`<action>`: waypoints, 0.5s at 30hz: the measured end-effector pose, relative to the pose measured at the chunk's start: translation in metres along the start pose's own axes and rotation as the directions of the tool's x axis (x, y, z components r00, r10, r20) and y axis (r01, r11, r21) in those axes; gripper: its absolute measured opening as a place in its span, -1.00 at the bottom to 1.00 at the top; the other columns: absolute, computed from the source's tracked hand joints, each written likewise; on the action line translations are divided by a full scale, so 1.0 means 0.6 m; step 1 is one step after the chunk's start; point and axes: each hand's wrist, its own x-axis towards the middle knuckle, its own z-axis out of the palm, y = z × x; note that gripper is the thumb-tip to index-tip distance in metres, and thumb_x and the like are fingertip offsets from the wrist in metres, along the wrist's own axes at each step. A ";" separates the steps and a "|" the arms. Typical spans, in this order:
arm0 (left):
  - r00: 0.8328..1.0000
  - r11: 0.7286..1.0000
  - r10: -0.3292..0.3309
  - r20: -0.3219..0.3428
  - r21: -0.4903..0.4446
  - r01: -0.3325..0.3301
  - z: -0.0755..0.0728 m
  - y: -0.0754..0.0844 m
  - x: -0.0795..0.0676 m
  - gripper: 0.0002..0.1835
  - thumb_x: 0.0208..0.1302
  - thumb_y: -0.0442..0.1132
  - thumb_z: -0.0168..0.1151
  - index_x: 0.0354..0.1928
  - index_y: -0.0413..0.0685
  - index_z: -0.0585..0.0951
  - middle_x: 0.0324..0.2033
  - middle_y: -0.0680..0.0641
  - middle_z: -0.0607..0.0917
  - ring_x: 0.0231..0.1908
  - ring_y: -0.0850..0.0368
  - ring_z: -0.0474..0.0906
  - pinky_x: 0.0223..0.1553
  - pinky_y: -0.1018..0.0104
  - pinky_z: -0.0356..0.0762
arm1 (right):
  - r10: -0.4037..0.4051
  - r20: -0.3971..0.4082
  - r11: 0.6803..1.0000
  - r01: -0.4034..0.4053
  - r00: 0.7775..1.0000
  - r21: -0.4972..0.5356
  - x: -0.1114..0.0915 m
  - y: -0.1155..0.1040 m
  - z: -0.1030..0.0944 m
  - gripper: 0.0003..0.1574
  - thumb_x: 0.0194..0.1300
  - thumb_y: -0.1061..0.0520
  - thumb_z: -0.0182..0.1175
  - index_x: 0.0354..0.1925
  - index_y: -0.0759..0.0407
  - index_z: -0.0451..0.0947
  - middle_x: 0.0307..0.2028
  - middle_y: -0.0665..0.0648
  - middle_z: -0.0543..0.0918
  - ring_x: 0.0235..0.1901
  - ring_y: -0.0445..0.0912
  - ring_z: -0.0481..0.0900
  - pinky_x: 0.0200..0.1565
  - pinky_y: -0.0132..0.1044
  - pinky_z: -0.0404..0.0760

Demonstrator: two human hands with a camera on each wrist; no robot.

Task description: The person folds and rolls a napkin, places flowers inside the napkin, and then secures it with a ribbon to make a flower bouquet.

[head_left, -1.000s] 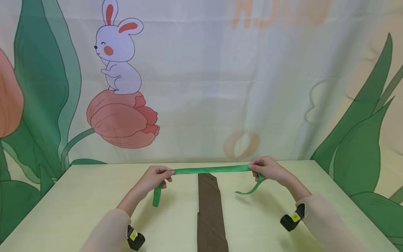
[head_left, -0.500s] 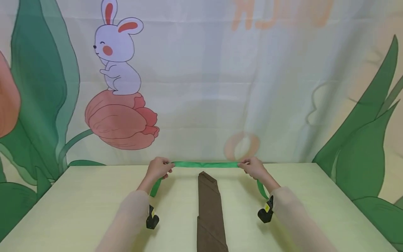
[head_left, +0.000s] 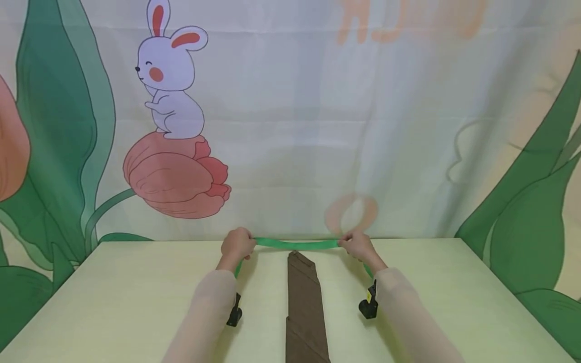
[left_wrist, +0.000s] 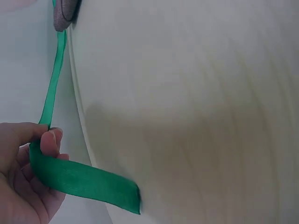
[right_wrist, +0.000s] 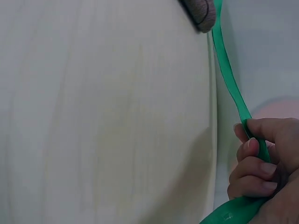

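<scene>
A green ribbon [head_left: 297, 245] stretches between both hands close over the far end of a folded brown cloth strip [head_left: 306, 307], sagging slightly in the middle. My left hand [head_left: 238, 244] pinches it between thumb and fingers; a loose tail of the ribbon [left_wrist: 93, 184] hangs past that hand in the left wrist view. On the other side my right hand [head_left: 359, 246] pinches the ribbon too, fingers curled, with its other tail emerging below the palm in the right wrist view. The cloth's far tip [right_wrist: 201, 14] shows at the top of that view, right beside the ribbon.
The pale wood-grain table [head_left: 136, 302] runs back to a hanging curtain [head_left: 272, 126] printed with a rabbit, tulips and leaves. A small black wrist camera [head_left: 368, 302] hangs under the right sleeve, another [head_left: 234, 313] under the left.
Both hands have come closer together, shortening the ribbon span between them. The ribbon has gone from taut to slightly sagging. The brown cloth strip stays in place.
</scene>
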 end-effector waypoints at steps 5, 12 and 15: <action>1.000 0.996 0.007 0.007 0.090 -0.007 0.008 0.009 0.001 -0.77 0.16 -0.29 0.14 -0.64 -0.13 0.55 -0.78 0.01 0.53 -0.73 0.17 0.49 -0.73 0.42 0.14 | -0.023 -0.016 1.000 0.022 1.000 -0.014 -0.007 -0.003 0.005 -0.75 0.25 0.16 0.07 -0.25 0.33 0.58 -0.69 0.05 0.41 -0.77 -0.21 0.14 -0.69 -0.38 0.17; 1.000 0.983 -0.006 0.003 0.184 0.005 0.013 0.011 0.001 -0.75 0.11 -0.39 0.13 -0.69 -0.14 0.57 -0.79 -0.01 0.53 -0.77 0.18 0.43 -0.76 0.42 0.17 | -0.071 -0.031 0.993 0.068 0.997 -0.093 -0.008 0.005 0.005 -0.79 0.20 0.16 0.14 -0.39 0.31 0.61 -0.42 0.15 0.55 -0.55 -0.12 0.37 -0.50 -0.32 0.32; 1.000 0.977 -0.010 0.004 0.214 0.009 0.016 0.009 0.002 -0.71 0.08 -0.43 0.12 -0.76 -0.12 0.52 -0.77 -0.03 0.53 -0.77 0.17 0.42 -0.77 0.42 0.21 | -0.051 -0.028 0.992 0.048 0.998 -0.121 -0.008 0.013 0.004 -0.78 0.20 0.13 0.15 -0.37 0.29 0.62 -0.28 0.20 0.58 -0.45 -0.06 0.42 -0.44 -0.29 0.36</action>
